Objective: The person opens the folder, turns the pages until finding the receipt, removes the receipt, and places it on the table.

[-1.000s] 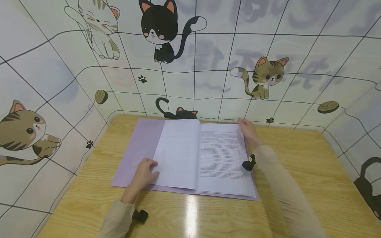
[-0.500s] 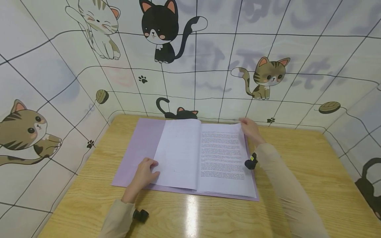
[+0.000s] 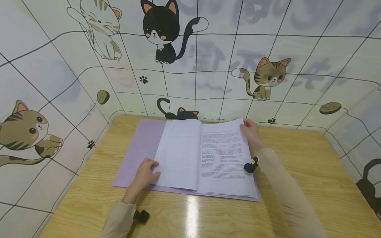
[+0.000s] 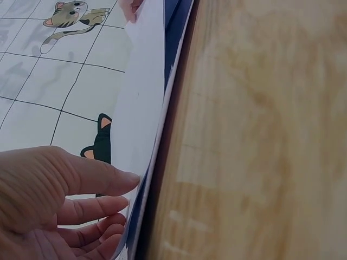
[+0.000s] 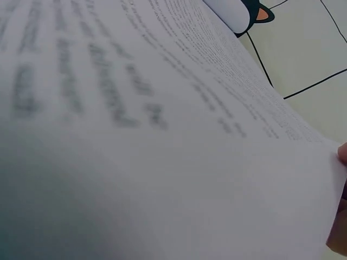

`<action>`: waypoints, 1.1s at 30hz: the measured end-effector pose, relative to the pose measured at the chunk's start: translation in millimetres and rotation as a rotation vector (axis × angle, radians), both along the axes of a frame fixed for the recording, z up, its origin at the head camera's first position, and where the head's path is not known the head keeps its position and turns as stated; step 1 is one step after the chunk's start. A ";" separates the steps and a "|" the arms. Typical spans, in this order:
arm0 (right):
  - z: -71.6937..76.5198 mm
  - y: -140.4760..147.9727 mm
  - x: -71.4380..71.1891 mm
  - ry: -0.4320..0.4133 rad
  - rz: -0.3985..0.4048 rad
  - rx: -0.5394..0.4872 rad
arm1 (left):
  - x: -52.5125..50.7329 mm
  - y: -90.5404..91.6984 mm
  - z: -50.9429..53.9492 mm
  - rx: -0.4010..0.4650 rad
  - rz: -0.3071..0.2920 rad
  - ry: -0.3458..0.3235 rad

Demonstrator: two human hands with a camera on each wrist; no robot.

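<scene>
A purple folder (image 3: pixel 143 143) lies spread on the table in the head view, with white sheets inside. My left hand (image 3: pixel 144 174) rests on the lower left of the blank left page (image 3: pixel 180 153), thumb and fingers apart. In the left wrist view its thumb (image 4: pixel 111 180) and fingertips touch the paper's edge. At the upper right corner of the printed right page (image 3: pixel 221 155), my right hand (image 3: pixel 252 133) pinches the sheet, whose corner is raised and bent. The right wrist view is mostly filled by this printed sheet (image 5: pixel 179 179); only bits of the fingers (image 5: pixel 339 230) show at its right edge.
The wooden table (image 3: pixel 300 165) extends around the folder on both sides and in front. Behind it stands a wall (image 3: pixel 214 82) covered with cat drawings and grid lines. Each wrist wears a small black camera, one (image 3: pixel 141 216) on the left and another (image 3: pixel 251 165) on the right.
The right page's upper corner has come up and now stands raised in my right hand's pinch. My left hand has stayed in place on the left page.
</scene>
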State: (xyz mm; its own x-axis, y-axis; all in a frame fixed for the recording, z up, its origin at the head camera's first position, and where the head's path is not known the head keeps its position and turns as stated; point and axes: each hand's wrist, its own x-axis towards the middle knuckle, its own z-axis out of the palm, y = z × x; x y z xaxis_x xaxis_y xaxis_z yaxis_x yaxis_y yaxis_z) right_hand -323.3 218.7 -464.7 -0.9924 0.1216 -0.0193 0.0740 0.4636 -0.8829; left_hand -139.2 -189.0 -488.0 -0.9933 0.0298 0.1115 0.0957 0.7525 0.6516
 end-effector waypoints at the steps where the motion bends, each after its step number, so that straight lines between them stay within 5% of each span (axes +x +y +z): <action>1: 0.2 0.6 0.8 0.003 0.001 -0.015 | -0.1 0.2 0.2 0.000 0.000 -0.001; 19: 14.9 14.5 31.6 -0.195 0.181 -0.222 | -1.5 0.5 -0.7 0.006 -0.004 0.005; 33: 23.0 5.3 69.4 -0.309 0.252 -0.345 | -1.0 0.9 1.3 0.010 -0.010 0.015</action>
State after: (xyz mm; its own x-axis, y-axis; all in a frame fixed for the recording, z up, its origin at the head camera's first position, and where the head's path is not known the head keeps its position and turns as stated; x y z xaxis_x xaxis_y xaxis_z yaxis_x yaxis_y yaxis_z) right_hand -253.9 224.0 -441.7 -0.9317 -0.1849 -0.3126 0.2789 0.1867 -0.9420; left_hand -140.3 -188.2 -486.8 -0.9912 0.0386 0.1264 0.1128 0.7448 0.6577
